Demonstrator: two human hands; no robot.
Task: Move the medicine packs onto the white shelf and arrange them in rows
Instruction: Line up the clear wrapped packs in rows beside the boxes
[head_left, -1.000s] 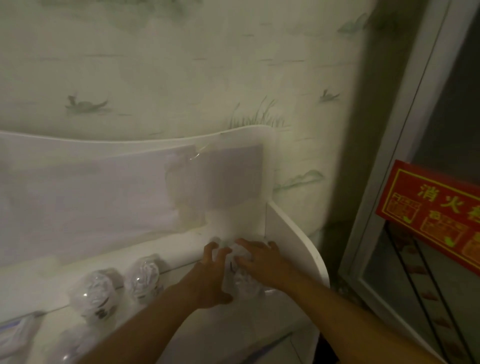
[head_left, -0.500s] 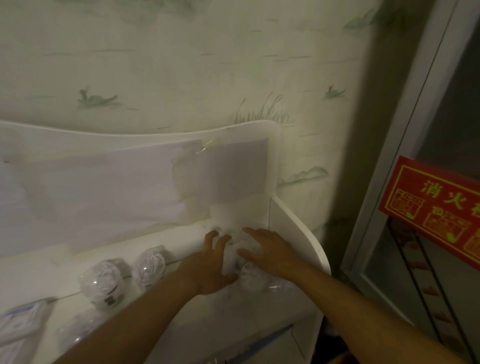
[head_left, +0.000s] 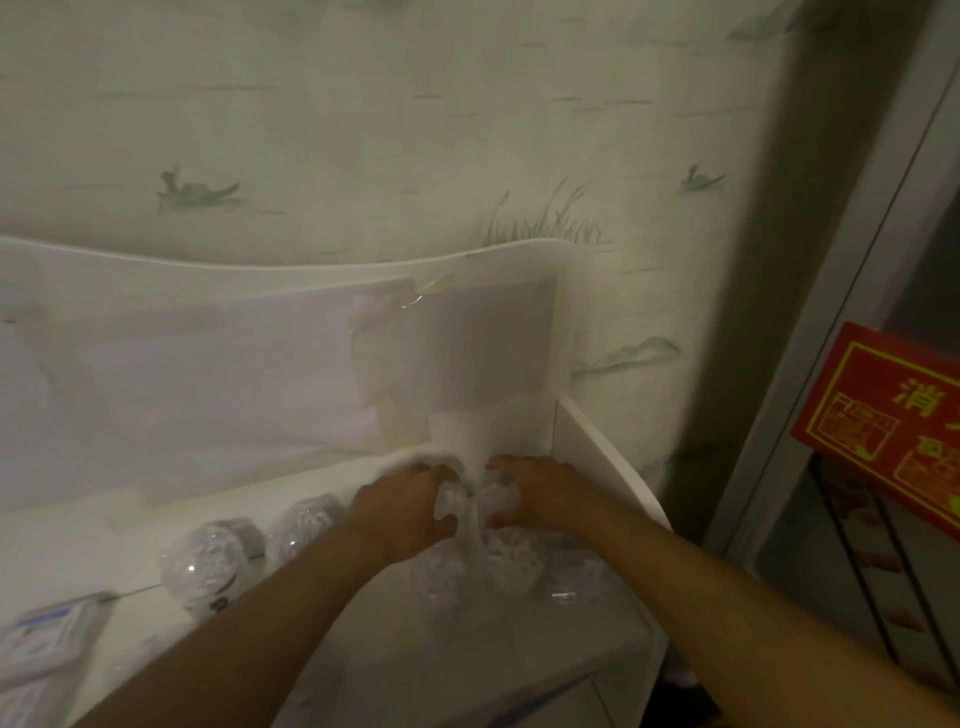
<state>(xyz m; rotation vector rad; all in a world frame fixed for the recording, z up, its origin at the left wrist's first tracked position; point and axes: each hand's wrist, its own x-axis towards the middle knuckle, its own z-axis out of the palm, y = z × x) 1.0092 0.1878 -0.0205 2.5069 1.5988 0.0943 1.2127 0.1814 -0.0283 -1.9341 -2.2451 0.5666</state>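
Clear crinkled medicine pack (head_left: 475, 512) | pinched between both hands | white shelf (head_left: 597, 452)

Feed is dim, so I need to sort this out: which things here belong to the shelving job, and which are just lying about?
Job:
white shelf
pack in both hands
two round packs
flat packs, bottom left
left hand, right hand

Lying about:
red sign
patterned wall

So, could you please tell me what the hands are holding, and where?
Both hands, left and right, pinch the top of a clear medicine pack on the shelf.
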